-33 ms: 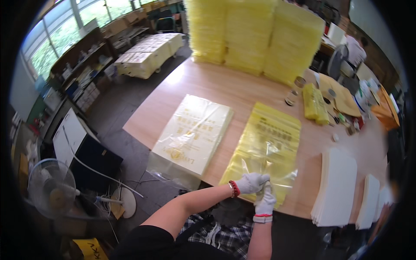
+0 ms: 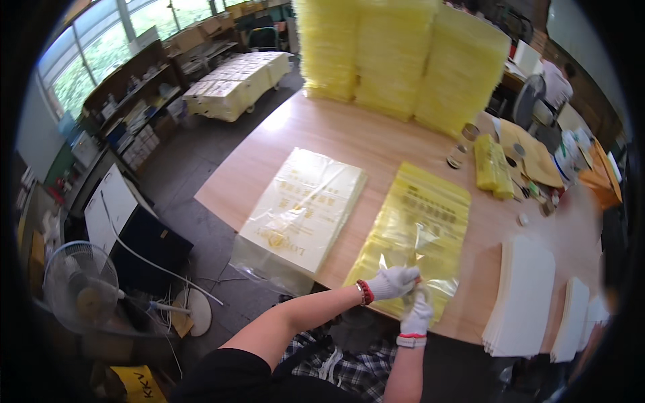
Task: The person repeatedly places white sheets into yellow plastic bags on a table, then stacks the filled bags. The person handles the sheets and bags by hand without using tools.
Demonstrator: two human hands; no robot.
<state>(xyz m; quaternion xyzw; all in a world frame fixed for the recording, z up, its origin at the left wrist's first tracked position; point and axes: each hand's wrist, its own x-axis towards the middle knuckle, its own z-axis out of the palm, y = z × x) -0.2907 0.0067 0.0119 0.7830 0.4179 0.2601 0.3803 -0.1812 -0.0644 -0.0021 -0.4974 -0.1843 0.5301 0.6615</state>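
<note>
A: Pale wood-grain counter (image 2: 254, 176). Tall translucent yellow plastic stacks (image 2: 396, 60) along far side, probably to spare working room.

B: And the flat printed yellow plastic bags (image 2: 430, 209)?

A: Near edge, right of the white rectangular bundle in clear plastic (image 2: 302, 208). Likely for reach.

B: Grip?

A: White-gloved left hand (image 2: 395, 282), white-gloved right hand (image 2: 418, 316) meet over bags' near end. Can't tell whether either pinches anything.
</note>
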